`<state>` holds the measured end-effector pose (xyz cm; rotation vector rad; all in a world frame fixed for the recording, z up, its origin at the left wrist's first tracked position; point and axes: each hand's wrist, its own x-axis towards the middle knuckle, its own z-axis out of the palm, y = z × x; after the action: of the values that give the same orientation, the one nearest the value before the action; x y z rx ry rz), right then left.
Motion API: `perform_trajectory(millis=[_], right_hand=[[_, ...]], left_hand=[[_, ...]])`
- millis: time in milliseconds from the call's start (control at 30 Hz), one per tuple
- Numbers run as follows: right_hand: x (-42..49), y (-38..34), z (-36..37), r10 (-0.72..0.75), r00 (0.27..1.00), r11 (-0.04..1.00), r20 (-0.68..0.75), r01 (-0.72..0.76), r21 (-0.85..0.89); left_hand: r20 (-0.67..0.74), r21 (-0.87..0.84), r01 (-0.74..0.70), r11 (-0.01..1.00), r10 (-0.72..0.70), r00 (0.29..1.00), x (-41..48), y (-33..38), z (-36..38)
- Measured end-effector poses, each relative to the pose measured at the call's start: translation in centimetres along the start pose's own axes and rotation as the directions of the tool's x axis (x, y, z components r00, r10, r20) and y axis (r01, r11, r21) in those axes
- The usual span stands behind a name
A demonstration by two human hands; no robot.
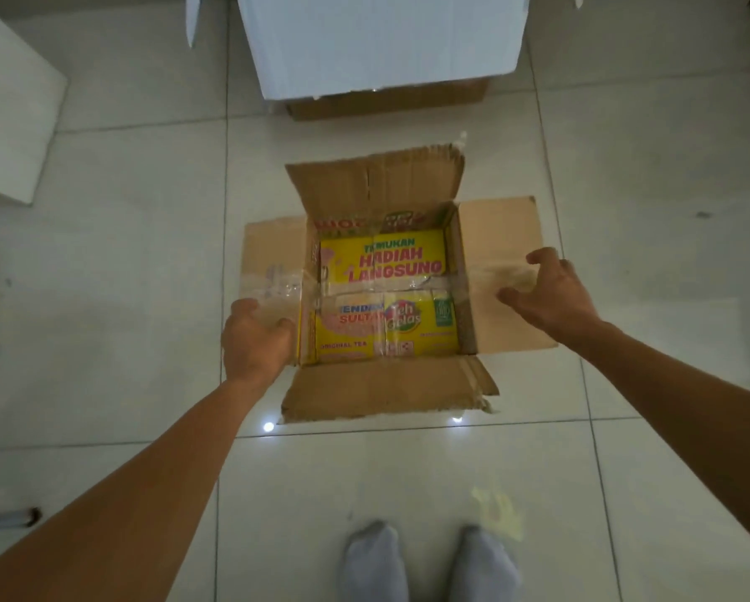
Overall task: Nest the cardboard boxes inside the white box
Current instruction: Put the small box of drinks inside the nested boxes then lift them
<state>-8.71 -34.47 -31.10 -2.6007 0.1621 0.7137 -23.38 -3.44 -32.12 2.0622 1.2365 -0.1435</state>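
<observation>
On the pale tiled floor point(147, 236), with the open brown cardboard box point(386, 384) near the large white box point(381, 41), I close my left hand point(255, 341) on its left wall, bring my open right hand point(547, 293) onto the right flap, and lift evenly.

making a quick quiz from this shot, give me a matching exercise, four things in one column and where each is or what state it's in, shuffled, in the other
Things:
1. left hand
2. right hand
3. white box
4. yellow tea box

Places or states:
A. inside the open cardboard box
B. standing at the far end of the tiled floor
C. over the taped right flap, fingers spread
D. gripping the left flap at the box edge

Pairs: 1-D, 2-C, 3-B, 4-A
</observation>
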Motion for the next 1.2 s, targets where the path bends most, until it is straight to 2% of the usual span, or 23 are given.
perform_trajectory(millis=[67, 133, 167, 233, 267, 333, 433, 467, 533, 600, 667, 733, 800, 900, 1033, 1200], right_hand=[[0.7, 1.4, 0.8, 0.082, 0.996, 0.994, -0.034, -0.08, 0.068], [1.4, 2.5, 1.1, 0.191, 0.982, 0.958, -0.008, -0.185, 0.221], [1.7, 2.9, 1.2, 0.248, 0.968, 0.914, 0.034, -0.246, 0.323], [2.1, 3.5, 1.2, 0.331, 0.935, 0.818, 0.128, -0.352, 0.455], [2.2, 3.6, 1.0, 0.351, 0.923, 0.796, 0.157, -0.382, 0.47], [2.2, 3.3, 0.6, 0.356, 0.916, 0.791, 0.186, -0.401, 0.461], [1.1, 2.1, -0.8, 0.326, 0.929, 0.808, 0.177, -0.371, 0.457], [0.6, 1.5, -1.4, 0.3, 0.939, 0.82, 0.168, -0.344, 0.457], [-0.3, 0.2, -2.6, 0.214, 0.964, 0.847, 0.156, -0.263, 0.463], [-1.2, -1.7, -3.7, 0.123, 0.984, 0.879, 0.128, -0.168, 0.447], [-2.1, -3.9, -4.8, 0.041, 0.998, 0.931, 0.043, -0.053, 0.361], [-2.8, -5.8, -6.5, -0.016, 0.998, 0.967, -0.059, 0.03, 0.253], [-3.5, -7.3, -8.6, -0.041, 0.992, 0.974, -0.117, 0.065, 0.215], [-4.3, -8.9, -12.4, -0.1, 0.984, 0.971, -0.15, 0.129, 0.2], [-5.2, -11.6, -18.3, -0.166, 0.963, 0.953, -0.212, 0.212, 0.214], [-5.3, -15.9, -25.3, -0.248, 0.933, 0.927, -0.26, 0.307, 0.214]], left_hand=[[0.02, -0.072, 0.174, 0.982, -0.173, 0.985, 0.3, -1.2, 0.9], [0.038, -0.145, 0.338, 0.93, -0.336, 0.941, 0.9, -1.9, 1.6], [0.049, -0.201, 0.421, 0.884, -0.421, 0.906, 1.2, -2.1, 1.9], [0.104, -0.368, 0.574, 0.731, -0.581, 0.807, 1.9, -2.0, 2.0], [0.148, -0.449, 0.617, 0.646, -0.627, 0.765, 2.2, -1.9, 1.8], [0.204, -0.561, 0.622, 0.546, -0.637, 0.743, 2.4, -1.5, 1.0], [0.143, -0.636, 0.562, 0.528, -0.635, 0.759, 2.0, -0.9, -0.8], [0.093, -0.635, 0.522, 0.57, -0.614, 0.784, 1.7, -0.5, -1.6], [-0.022, -0.56, 0.391, 0.73, -0.485, 0.874, 1.0, 0.4, -3.2], [-0.061, -0.403, 0.186, 0.896, -0.23, 0.971, 0.2, 1.7, -4.7], [-0.016, -0.254, 0.004, 0.967, -0.008, 1.0, -0.9, 3.5, -6.0], [-0.022, -0.183, -0.073, 0.98, 0.07, 0.997, -1.6, 5.5, -7.2], [-0.071, -0.192, -0.067, 0.979, 0.054, 0.996, -2.1, 7.6, -8.7], [-0.11, -0.188, -0.095, 0.978, 0.075, 0.991, -3.3, 10.9, -11.4], [-0.117, -0.128, -0.229, 0.965, 0.215, 0.97, -5.5, 15.9, -15.4], [-0.141, -0.096, -0.335, 0.937, 0.32, 0.937, -6.2, 22.7, -19.3]])
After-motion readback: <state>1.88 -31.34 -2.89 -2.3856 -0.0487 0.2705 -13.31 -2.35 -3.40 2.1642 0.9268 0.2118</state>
